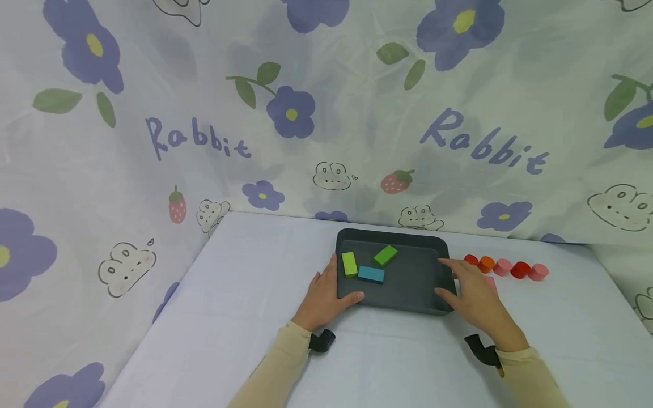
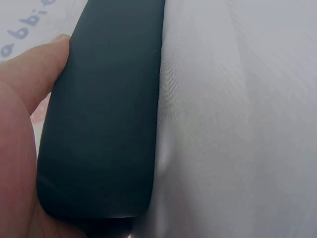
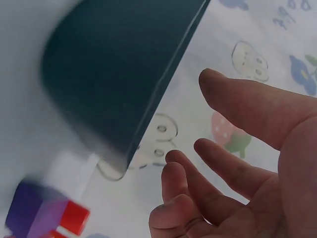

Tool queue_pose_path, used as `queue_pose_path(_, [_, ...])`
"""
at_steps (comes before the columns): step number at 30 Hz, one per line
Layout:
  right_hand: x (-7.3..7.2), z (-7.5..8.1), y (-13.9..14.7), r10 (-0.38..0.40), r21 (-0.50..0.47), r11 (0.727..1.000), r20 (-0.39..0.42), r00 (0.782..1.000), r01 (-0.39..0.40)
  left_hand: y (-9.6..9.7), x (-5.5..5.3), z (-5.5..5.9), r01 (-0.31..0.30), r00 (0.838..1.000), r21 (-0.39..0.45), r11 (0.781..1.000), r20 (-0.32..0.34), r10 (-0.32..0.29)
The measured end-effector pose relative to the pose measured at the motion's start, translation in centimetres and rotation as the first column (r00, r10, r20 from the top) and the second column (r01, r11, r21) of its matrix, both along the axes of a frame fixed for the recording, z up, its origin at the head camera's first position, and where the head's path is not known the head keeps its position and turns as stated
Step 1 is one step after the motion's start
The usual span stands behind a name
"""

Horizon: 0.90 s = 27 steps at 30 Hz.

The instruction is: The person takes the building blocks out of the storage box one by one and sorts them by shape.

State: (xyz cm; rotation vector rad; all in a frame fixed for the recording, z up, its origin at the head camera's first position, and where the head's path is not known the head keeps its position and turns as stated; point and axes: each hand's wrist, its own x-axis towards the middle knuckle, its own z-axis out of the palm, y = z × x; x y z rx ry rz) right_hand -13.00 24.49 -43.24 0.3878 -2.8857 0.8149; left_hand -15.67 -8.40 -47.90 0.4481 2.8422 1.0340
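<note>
The dark tray (image 1: 413,283) lies on the table between my two hands. I have its near-left corner in my left hand (image 1: 322,300), thumb over the near rim and fingers along the side wall, a hold that I judge good for steadying it. My right hand (image 1: 476,300) grips nothing: its fingers are loosely bent, and my wrist view shows a gap between them and the tray's right end, as if poised to match the left.

Inside, all three blocks sit nearer my left hand: the yellow-green block (image 1: 349,264) by its fingers, the blue block (image 1: 370,275) just beyond the thumb, the green block (image 1: 385,255) farther off. They lie flat at different angles (dropped in rather than lined up, I'd guess).

Past my right knuckles runs a row of red, orange and pink cylinders (image 1: 503,267), perhaps set there to be in that hand's reach. A pink piece (image 1: 491,283) peeks out behind that hand, mostly hidden.

Under everything, the table (image 1: 245,283) is white, with faint creases nearer me. Beyond both hands and round to my left hangs a pale cloth (image 1: 357,124) printed with purple flowers, rabbits, strawberries and "Rabbit".
</note>
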Motion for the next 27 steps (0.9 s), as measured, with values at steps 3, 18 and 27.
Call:
queue_pose_path(3, [-0.4,0.1,-0.7,0.019,-0.008,1.0,-0.011,1.0,-0.019,0.1,0.0,0.0,0.003,1.0,-0.003,1.0,0.007,-0.003])
queue_pose_path(18, [-1.9,-0.2,-4.3,0.088,-0.036,0.995,-0.001,0.996,-0.088,0.1,-0.1,0.0,-0.005,1.0,-0.014,1.0,0.009,0.005])
queue_pose_path(27, [-2.5,-0.6,-7.0,0.106,-0.005,0.994,0.008,0.994,-0.106,0.2,0.0,0.3,-0.007,1.0,-0.008,1.0,0.015,0.007])
